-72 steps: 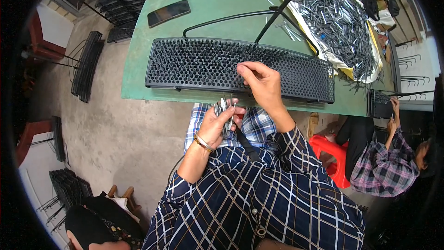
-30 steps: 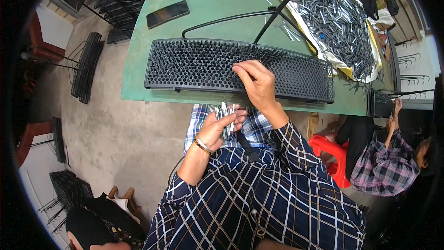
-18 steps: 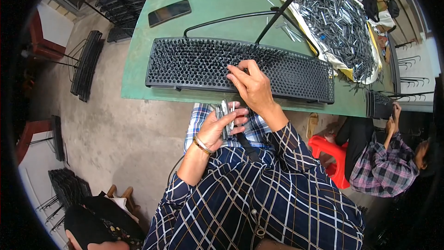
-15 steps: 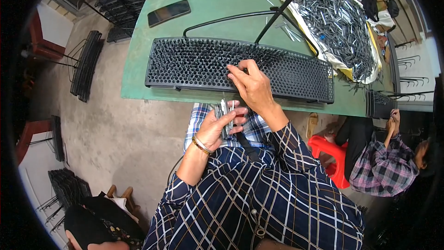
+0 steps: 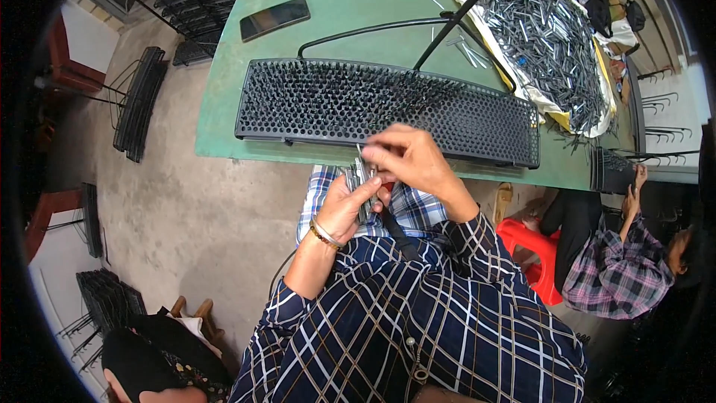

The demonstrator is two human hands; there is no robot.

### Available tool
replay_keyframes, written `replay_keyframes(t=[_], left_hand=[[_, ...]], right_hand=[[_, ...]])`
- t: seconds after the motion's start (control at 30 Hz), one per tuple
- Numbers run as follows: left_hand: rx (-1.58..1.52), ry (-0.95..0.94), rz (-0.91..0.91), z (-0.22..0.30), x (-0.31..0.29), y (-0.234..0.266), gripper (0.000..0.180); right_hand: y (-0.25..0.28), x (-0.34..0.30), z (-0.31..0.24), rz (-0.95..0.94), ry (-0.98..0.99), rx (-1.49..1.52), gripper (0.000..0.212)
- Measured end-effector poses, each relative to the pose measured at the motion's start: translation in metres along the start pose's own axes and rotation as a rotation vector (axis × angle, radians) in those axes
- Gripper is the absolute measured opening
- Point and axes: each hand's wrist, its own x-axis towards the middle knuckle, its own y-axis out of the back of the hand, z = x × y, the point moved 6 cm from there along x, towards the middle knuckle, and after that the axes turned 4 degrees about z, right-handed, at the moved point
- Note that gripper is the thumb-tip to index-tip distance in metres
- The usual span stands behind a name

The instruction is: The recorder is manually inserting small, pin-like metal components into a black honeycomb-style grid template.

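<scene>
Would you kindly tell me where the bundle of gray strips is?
In the head view, near the middle, the bundle of gray strips is in the left hand, below the black board, with the right hand at its upper right.

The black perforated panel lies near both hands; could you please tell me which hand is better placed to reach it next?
Probably the right hand: it overlaps the black perforated panel in view, while the left hand, nearer the body, holds the thin grey strips.
</scene>
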Motion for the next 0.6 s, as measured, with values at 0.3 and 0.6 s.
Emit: replay_keyframes(t=[0.3,0.6], left_hand=[[0.178,-0.013,-0.094,0.004,0.0,-0.006,0.019],[0.055,0.011,-0.07,0.003,0.0,-0.001,0.029]], right_hand=[[-0.008,0.001,0.005,-0.074,-0.213,0.263,0.02],[0.002,0.017,0.012,0.105,-0.222,0.412,0.021]])
